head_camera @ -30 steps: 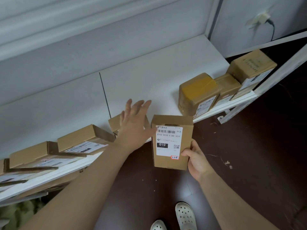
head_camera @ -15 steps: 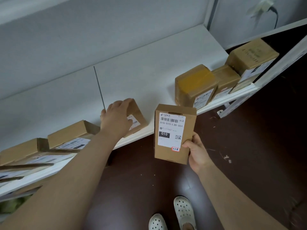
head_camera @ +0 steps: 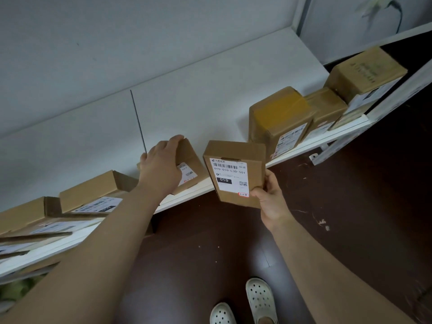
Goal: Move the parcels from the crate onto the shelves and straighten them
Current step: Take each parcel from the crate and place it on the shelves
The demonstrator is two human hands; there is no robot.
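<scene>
My right hand [head_camera: 271,197] grips the lower right corner of a flat brown parcel [head_camera: 233,171] with a white barcode label, held upright just in front of the white shelf [head_camera: 210,108]. My left hand [head_camera: 161,164] lies over a small brown parcel [head_camera: 191,164] standing at the shelf's front edge, its fingers curled over the top. The gap between the two parcels is narrow. The crate is out of sight.
Flat parcels [head_camera: 93,195] lean in a row along the shelf to the left. Three taped parcels [head_camera: 280,118] stand at the right end, the last one [head_camera: 364,73] against a white upright. Below is dark floor with my white shoes [head_camera: 259,300].
My left hand went from open above the shelf edge down onto the small parcel and took hold of it. My right hand brought the labelled parcel up closer to the shelf.
</scene>
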